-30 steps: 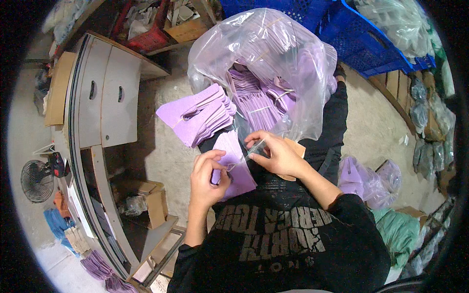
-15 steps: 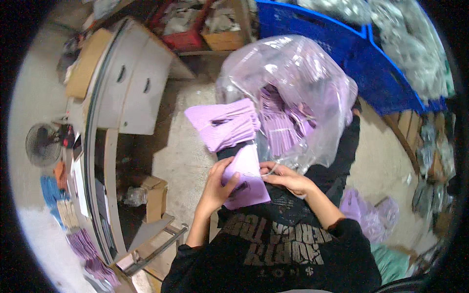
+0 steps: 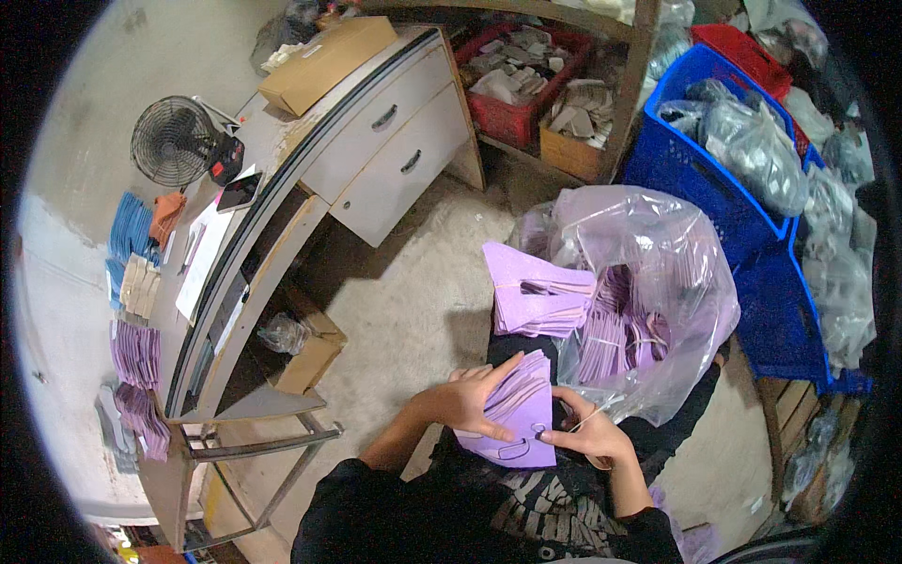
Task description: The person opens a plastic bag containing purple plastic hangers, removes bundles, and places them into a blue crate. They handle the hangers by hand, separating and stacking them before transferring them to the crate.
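Observation:
A stack of thin lilac cut-out pieces (image 3: 526, 414) rests above my lap, its edges fanned toward the far side. My left hand (image 3: 473, 402) grips it from the left, thumb across the top face. My right hand (image 3: 592, 430) closes on the right edge, thumb pressed to the face beside a dark-outlined slot. A thin pale band or cord runs from that hand's fingers around the wrist. Just beyond, a second slotted lilac stack (image 3: 536, 301) lies on my leg. Beside it, a clear plastic bag (image 3: 691, 254) holds several lilac bundles (image 3: 606, 348), some with pale bands around them.
At the left stands a grey desk (image 3: 376, 155) with a cardboard box (image 3: 329, 66), a fan (image 3: 174, 141), a phone (image 3: 239, 192) and stacked lilac and blue pieces. Blue crates (image 3: 700, 202) with plastic bags stand at the right. A red crate (image 3: 512, 117) sits on the back shelf.
The view has swung left and up, so the scene sits lower and farther right. The held stack has tilted and its layers are fanned; my right thumb now presses on its face.

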Available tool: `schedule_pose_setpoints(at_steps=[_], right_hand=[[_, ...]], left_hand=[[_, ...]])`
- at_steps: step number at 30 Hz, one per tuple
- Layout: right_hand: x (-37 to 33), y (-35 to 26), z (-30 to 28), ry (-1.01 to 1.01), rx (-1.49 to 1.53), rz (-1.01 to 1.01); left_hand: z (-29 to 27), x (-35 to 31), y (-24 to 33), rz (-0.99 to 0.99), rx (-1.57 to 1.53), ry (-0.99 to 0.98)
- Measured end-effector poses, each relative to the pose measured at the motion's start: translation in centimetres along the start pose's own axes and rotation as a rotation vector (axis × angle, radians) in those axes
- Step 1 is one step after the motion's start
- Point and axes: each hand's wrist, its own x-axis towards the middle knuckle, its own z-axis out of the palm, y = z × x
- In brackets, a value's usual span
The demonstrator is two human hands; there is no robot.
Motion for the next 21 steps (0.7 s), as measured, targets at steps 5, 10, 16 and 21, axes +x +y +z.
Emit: schedule_pose_setpoints(at_steps=[5, 10, 16, 21], right_hand=[[0.7, -3.3, -3.7, 0.077, -0.078, -0.095], [5.8, -4.7, -8.0, 0.729, -0.286, -0.322], [12.8, -5.7, -9.5, 0.745, -0.702, -0.444], [14.5, -7.5, -8.2, 0.396, -0.812, -0.208]], left_hand=[[2.0, -0.2, -1.0, 0.064, -0.531, 0.119], [4.1, -0.3, -0.4, 0.084, -0.252, 0.293], [4.6, -1.3, 0.8, 0.016, -0.335, 0.325], [5.6, -0.7, -0.5, 0.076, -0.376, 0.482]])
